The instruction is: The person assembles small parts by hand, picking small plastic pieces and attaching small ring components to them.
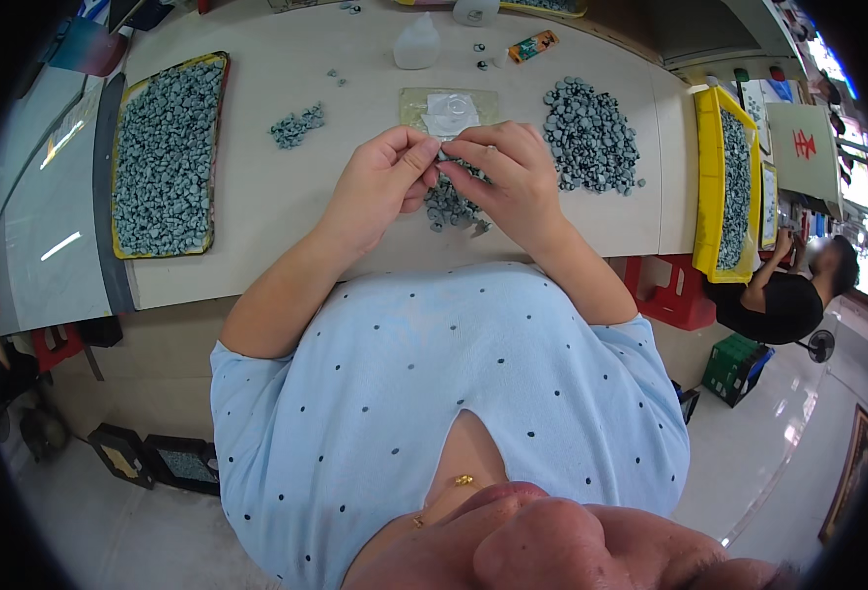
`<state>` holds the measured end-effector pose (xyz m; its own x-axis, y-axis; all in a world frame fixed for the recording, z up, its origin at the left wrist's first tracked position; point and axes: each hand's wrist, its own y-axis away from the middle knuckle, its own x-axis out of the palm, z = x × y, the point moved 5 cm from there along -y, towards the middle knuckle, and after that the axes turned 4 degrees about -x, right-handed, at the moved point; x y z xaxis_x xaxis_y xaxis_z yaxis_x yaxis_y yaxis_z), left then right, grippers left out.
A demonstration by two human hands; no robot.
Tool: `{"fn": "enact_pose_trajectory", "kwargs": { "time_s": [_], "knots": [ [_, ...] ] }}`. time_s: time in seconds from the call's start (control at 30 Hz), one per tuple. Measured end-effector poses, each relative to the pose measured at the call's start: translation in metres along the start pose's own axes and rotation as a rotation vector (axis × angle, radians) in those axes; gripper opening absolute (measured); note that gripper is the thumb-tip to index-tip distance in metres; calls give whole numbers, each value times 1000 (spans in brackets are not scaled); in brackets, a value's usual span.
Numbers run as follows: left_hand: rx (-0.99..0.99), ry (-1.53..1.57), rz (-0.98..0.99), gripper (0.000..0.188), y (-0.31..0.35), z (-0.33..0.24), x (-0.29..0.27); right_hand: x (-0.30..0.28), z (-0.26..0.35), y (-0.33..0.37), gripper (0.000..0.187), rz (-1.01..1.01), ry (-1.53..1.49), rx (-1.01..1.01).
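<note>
In front of my chest, my left hand (380, 182) and my right hand (513, 177) meet with thumbs and fingertips pinched together. Between them they hold a small grey-green piece (442, 153), mostly covered by the fingers. Just below lies a small pile of similar pieces (449, 208) on the table, partly hidden by my hands. Beyond my fingertips is a flat, yellowish clear pad (414, 103) with a crumpled white sheet (451, 120) on it. A larger heap of the pieces (591, 138) spreads to the right, and a small cluster (296, 126) lies to the left.
A shallow tray (117, 248) full of grey-green pieces stands on the left; a yellow bin (709, 187) holds more at right. A white bottle (416, 44) and an orange-green packet (533, 46) stand far back. Another person (778, 303) sits at right, near a red stool (685, 300) and green crate (732, 369).
</note>
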<state>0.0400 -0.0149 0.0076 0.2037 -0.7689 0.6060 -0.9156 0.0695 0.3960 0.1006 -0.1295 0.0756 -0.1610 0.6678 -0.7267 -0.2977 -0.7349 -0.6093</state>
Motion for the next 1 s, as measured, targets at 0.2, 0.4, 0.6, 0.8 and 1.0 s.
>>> {"fn": "enact_pose_trajectory", "kwargs": {
  "time_s": [0.2, 0.4, 0.6, 0.8, 1.0],
  "knots": [
    [7, -21, 13, 16, 0, 0, 0, 4, -2, 2, 25, -9, -9, 57],
    [10, -33, -15, 17, -3, 0, -1, 3, -4, 1, 24, 13, -26, 59],
    [-3, -28, -7, 17, -3, 2, -1, 2, -4, 3, 25, 25, -41, 60],
    [-2, -36, -8, 17, -2, 1, 0, 3, -5, 4, 25, 21, -35, 66],
    [-10, -39, -9, 17, -2, 1, 1, 2, -5, 3, 25, 13, -25, 74]
  ]
}}
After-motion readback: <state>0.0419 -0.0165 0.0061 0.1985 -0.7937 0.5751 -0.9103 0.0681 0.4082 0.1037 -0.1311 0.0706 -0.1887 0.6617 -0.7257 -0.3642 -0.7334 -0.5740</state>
